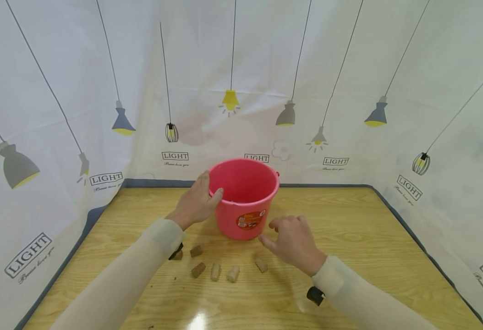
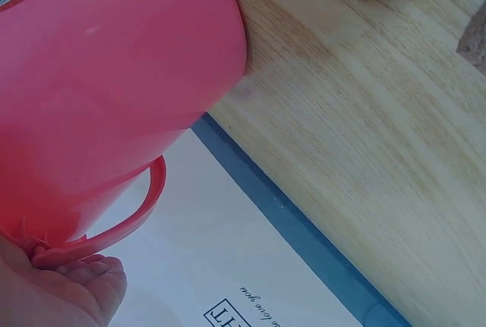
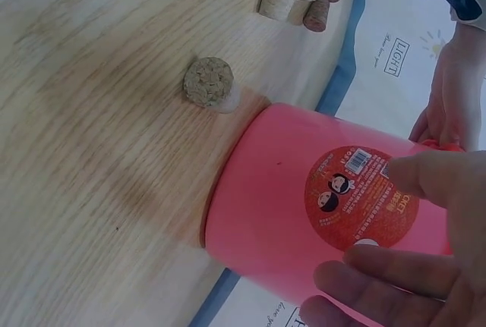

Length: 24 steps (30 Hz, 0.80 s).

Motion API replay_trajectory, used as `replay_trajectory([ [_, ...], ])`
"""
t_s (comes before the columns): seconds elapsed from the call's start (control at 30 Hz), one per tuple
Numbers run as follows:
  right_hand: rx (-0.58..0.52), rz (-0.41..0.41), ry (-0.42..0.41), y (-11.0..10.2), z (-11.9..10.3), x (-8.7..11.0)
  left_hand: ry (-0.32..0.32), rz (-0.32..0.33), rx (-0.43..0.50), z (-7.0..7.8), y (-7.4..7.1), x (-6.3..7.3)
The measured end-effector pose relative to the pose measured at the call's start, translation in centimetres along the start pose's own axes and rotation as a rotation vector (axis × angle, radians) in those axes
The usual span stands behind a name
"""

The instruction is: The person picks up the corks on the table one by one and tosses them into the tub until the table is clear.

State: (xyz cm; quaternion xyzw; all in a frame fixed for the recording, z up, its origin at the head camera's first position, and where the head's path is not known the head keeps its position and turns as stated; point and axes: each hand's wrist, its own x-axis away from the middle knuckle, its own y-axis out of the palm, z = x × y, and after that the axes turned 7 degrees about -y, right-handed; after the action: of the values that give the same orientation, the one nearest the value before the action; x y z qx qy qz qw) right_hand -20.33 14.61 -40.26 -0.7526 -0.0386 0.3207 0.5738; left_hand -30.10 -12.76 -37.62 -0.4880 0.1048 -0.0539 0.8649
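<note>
A pink bucket (image 1: 243,220) stands upright on the table, an orange-red label (image 1: 250,220) on its front. At its left side my left hand (image 1: 198,201) holds the rim, thumb toward the front; the left wrist view shows the fingertips by the bucket's pink handle (image 2: 148,198). My right hand (image 1: 293,240) hovers right of the bucket's base, fingers loosely bent and holding nothing. Between the hands and nearer to me lie pale corks (image 1: 233,273) and brown corks (image 1: 198,269). One pale cork (image 1: 260,264) lies apart, closest to my right hand.
The wood-grain table (image 1: 348,229) is enclosed by white fabric walls (image 1: 208,55) printed with hanging lamps. A dark blue border (image 1: 324,185) runs along the table's back edge, right behind the bucket. Small dark crumbs (image 1: 150,326) dot the tabletop.
</note>
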Motion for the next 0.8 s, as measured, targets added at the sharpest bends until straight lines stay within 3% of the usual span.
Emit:
replay_trajectory([
  [0.33, 0.010, -0.094, 0.008, 0.8, -0.2, 0.3, -0.007, -0.006, -0.002, 0.0, 0.0, -0.1],
  [0.8, 0.005, -0.131, 0.012, 1.6, -0.5, 0.7, -0.004, 0.008, 0.000, 0.1, 0.1, 0.0],
])
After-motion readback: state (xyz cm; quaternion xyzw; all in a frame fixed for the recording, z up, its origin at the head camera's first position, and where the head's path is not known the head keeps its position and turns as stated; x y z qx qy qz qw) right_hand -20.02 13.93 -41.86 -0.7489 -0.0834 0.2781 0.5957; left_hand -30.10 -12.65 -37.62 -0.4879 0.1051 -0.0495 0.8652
